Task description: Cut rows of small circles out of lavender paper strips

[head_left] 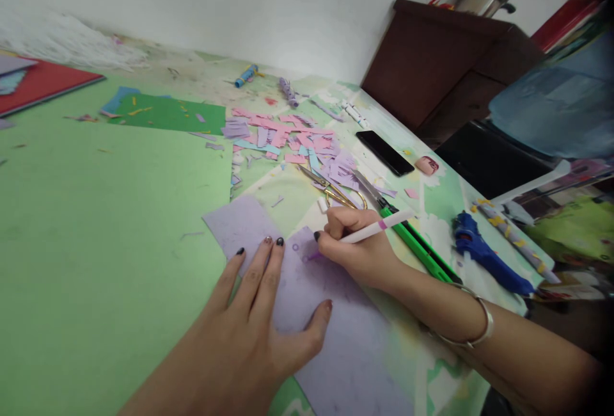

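Note:
My right hand [357, 243] is closed round a white marker [369, 230] with a purple tip. The tip touches a sheet of purple paper [336, 339], where small purple circles are drawn near the upper corner. My left hand [259, 320] lies flat with fingers spread, pressing on the purple paper. Another purple piece [244, 224] lies under or beside its fingertips; how the two pieces join is partly hidden by the hand. Gold-handled scissors [330, 189] rest just beyond my right hand, and a green utility knife [412, 240] lies right beside it.
A heap of pink, purple and blue paper scraps [297, 134] lies behind the scissors. A black phone [385, 153], a blue glue gun [489, 256] and a decorated paper stick [518, 240] are along the right edge. Green card [167, 112] and a red folder [48, 83] lie to the left.

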